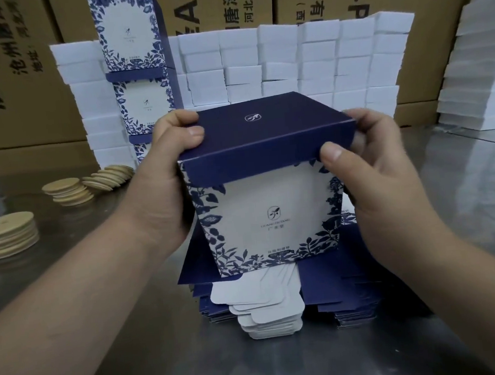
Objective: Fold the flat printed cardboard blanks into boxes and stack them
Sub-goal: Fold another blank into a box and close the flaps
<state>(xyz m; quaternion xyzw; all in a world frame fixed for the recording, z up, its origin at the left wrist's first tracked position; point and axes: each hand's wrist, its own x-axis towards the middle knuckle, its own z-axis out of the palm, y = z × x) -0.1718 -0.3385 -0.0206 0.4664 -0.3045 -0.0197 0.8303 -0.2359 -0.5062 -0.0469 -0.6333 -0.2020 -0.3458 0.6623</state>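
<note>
**Closing the lid on a folded box**

Both hands clamp the box (267,191) above the blanks (281,310): left hand (161,177) steadies the side, right hand (379,172) pinches the lid flap, probably tucking it. Finished stack (136,62) waits behind.

Bare forearms (77,280), short thumbnails (331,151)

Steel table (136,361), flat blanks pile (348,298), wooden disc stacks (8,235), white boxes (289,61)
</note>
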